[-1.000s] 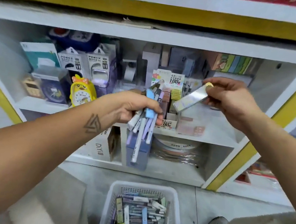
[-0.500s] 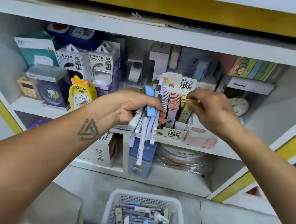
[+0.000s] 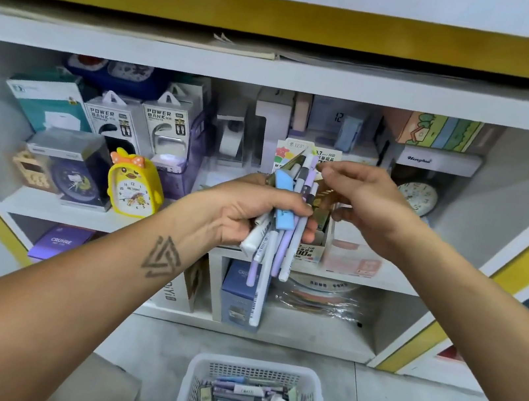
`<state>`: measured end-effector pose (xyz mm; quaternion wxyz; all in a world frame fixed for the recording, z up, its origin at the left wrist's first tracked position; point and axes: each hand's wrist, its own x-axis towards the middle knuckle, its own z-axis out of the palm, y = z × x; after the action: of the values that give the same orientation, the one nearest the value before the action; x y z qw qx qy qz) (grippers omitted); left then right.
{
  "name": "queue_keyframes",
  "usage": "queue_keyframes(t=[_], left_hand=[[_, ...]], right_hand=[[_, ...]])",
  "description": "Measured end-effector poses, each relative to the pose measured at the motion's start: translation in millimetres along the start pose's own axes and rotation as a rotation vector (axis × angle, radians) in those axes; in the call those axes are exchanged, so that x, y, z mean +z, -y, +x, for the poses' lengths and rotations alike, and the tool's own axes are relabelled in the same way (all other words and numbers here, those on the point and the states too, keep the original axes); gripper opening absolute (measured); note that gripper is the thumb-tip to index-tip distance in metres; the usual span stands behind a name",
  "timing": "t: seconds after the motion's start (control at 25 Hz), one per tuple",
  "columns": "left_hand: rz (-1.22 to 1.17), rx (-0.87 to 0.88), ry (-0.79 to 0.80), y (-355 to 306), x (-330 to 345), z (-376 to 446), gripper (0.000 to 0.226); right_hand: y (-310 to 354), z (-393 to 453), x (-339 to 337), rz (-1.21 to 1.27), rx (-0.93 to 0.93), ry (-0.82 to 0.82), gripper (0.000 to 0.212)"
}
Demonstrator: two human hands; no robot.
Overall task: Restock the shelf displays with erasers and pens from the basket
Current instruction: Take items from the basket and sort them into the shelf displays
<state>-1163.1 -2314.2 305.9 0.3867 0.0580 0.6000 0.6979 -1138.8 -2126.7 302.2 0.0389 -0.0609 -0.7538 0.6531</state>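
Left hand (image 3: 240,210) is gripping about seven pens (image 3: 280,234) before the shelf (image 3: 80,216); right hand (image 3: 360,198), having released the earlier sleeve, is pinching one top. One basket (image 3: 191,393) below.

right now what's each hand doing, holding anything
Left hand: grips a bundle of pens.
Right hand: fingers reach to the top of the bundle; cannot tell if it holds anything.

"POWER BANK" is printed on two clear-fronted boxes (image 3: 113,123) (image 3: 164,125) at about ten o'clock. A purple box (image 3: 60,241) at eight o'clock reads "CRUHRE". A grey box (image 3: 435,161) at two o'clock reads "Henghui", uncertainly. The display card (image 3: 327,154) at twelve o'clock shows "0.7" and "HB". A digital clock (image 3: 338,117) shows "12".
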Motion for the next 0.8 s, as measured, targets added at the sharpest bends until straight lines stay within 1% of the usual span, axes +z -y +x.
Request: queue_keyframes(t=[0.04, 0.08, 0.2, 0.24, 0.32, 0.4, 0.48, 0.56, 0.64, 0.68, 0.72, 0.8], left_hand=[[0.007, -0.002, 0.0, 1, 1, 0, 0.008], [0.017, -0.004, -0.001, 1, 1, 1, 0.01], [0.059, -0.004, 0.015, 2, 0, 0, 0.007], [0.084, -0.008, 0.036, 2, 0, 0, 0.01], [0.123, -0.019, 0.071, 2, 0, -1, 0.012], [0.138, -0.026, 0.092, 2, -2, -2, 0.008], [0.148, -0.026, 0.121, 0, -3, -3, 0.007], [0.159, -0.028, 0.155, -1, -6, -4, 0.005], [0.167, -0.045, 0.165, -2, -8, -5, 0.005], [0.155, -0.054, 0.157, -3, -10, -6, 0.006], [0.133, -0.06, 0.138, -4, -12, -6, 0.008], [0.083, -0.06, 0.08, -8, -18, -5, 0.008]], right_hand=[[2, 0, -1, 0.105, 0.027, 0.035, 0.015], [4, 1, -2, 0.157, 0.036, 0.047, 0.017], [7, 7, -4, 0.112, 0.045, -0.052, 0.023], [7, 8, -4, 0.089, 0.039, -0.07, 0.025], [7, 10, -5, 0.111, 0.032, -0.027, 0.021], [8, 11, -6, 0.207, 0.041, 0.058, 0.018], [10, 14, -8, 0.28, 0.048, 0.096, 0.017], [7, 19, -11, 0.381, 0.047, 0.049, 0.016], [5, 25, -17, 0.472, 0.03, -0.095, 0.014], [4, 27, -22, 0.415, -0.008, -0.182, 0.013], [3, 29, -27, 0.286, -0.062, -0.258, 0.012], [1, 29, -33, 0.004, -0.169, -0.324, 0.013]])
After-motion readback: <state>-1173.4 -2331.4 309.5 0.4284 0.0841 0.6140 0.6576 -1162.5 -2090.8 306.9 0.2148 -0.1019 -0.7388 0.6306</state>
